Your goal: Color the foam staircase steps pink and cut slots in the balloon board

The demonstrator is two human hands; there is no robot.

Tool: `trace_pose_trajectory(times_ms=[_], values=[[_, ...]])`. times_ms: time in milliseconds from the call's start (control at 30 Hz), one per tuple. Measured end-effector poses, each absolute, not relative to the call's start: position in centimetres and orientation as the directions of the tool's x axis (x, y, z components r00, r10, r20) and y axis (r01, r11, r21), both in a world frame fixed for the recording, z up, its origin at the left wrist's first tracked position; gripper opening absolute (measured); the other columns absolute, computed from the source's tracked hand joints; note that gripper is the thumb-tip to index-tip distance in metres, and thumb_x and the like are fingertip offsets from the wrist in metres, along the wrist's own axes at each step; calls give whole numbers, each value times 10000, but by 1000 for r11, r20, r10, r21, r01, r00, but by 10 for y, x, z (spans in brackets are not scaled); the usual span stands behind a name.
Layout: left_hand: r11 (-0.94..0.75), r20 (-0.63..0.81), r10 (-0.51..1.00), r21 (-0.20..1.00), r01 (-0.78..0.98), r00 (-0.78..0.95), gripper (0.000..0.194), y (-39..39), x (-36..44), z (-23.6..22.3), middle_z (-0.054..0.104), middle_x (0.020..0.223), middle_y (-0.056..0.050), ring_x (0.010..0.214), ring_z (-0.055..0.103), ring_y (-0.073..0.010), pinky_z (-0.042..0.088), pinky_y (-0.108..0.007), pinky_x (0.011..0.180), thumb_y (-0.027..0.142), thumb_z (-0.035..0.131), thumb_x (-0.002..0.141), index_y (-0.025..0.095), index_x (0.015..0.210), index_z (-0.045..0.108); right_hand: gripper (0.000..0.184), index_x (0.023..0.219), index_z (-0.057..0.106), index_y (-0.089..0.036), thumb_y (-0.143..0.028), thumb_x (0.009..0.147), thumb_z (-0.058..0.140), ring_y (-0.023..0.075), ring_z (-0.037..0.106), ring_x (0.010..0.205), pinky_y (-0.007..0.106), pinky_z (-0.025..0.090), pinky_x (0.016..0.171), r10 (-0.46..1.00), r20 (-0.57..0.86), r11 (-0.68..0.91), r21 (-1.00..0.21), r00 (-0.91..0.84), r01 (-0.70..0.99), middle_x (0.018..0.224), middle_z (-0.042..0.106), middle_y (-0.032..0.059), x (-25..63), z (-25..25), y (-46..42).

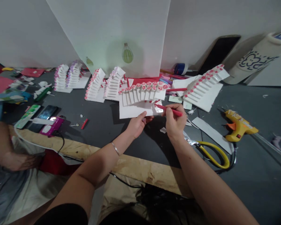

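Note:
A small white model staircase [142,94], its step ends coloured with red and pink marks, stands on a white board base [133,111]. My left hand [137,125] grips the front edge of that base, thumb on top and fingers beneath. Between the fingers of my right hand [176,122] is a red marker pen [172,110]. Its tip points left and meets the red supports under the steps, though exact contact is hard to see. Similar models stand around: a red-marked staircase [202,84] to the right and a red-marked staircase [93,84] to the left.
Near my right arm lie yellow-handled scissors [215,153], a white strip [212,134] and a yellow glue gun [240,125]. A bottle [255,59] and a dark phone [220,51] lean behind. At left are a purple device [51,125] and another person's hand [16,159].

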State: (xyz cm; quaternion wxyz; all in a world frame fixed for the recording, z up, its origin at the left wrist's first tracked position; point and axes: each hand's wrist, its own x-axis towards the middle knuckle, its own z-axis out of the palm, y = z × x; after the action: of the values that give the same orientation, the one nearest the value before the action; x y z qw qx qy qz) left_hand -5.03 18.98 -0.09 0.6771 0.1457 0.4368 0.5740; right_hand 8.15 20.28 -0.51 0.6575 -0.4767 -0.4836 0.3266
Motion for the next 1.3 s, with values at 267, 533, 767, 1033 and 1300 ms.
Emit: trace_pose_trajectory(times_ms=[267, 533, 767, 1033, 1300], values=[[295, -416, 909, 696, -654, -33, 76, 190, -51, -3, 720, 699, -21, 633, 656, -118, 526, -272, 735, 165, 721, 812, 120, 757, 694, 69, 804, 584, -213, -272, 839, 573, 113, 550, 522, 251, 430, 552, 884, 333, 342, -939, 329, 33, 597, 563, -63, 81, -3, 203], [301, -415, 909, 709, -637, -31, 101, 191, -51, -4, 709, 685, -14, 640, 653, -114, 524, -257, 736, 170, 693, 835, 133, 741, 692, 44, 803, 585, -211, -242, 828, 568, 113, 549, 520, 250, 427, 561, 877, 327, 351, -936, 353, -4, 592, 561, -65, 81, -4, 205], [298, -421, 906, 694, -655, -33, 94, 191, -51, -4, 717, 708, -35, 636, 656, -127, 518, -297, 766, 143, 670, 848, 101, 769, 697, 58, 780, 579, -211, -233, 830, 557, 108, 538, 501, 243, 419, 550, 887, 320, 333, -943, 332, 20, 565, 548, -72, 82, -4, 203], [301, -431, 901, 692, -656, -41, 79, 191, -50, -2, 720, 696, -28, 631, 657, -126, 522, -288, 750, 131, 675, 838, 109, 764, 690, 53, 786, 579, -213, -233, 832, 562, 107, 532, 504, 242, 413, 541, 889, 330, 342, -939, 318, 18, 571, 550, -70, 82, -5, 203], [296, -429, 902, 682, -668, -38, 77, 191, -50, -2, 719, 695, -29, 620, 656, -129, 516, -301, 765, 140, 703, 823, 105, 755, 694, 52, 808, 583, -211, -243, 843, 562, 109, 548, 522, 239, 421, 538, 884, 348, 353, -935, 311, 42, 589, 566, -65, 82, -5, 203]])
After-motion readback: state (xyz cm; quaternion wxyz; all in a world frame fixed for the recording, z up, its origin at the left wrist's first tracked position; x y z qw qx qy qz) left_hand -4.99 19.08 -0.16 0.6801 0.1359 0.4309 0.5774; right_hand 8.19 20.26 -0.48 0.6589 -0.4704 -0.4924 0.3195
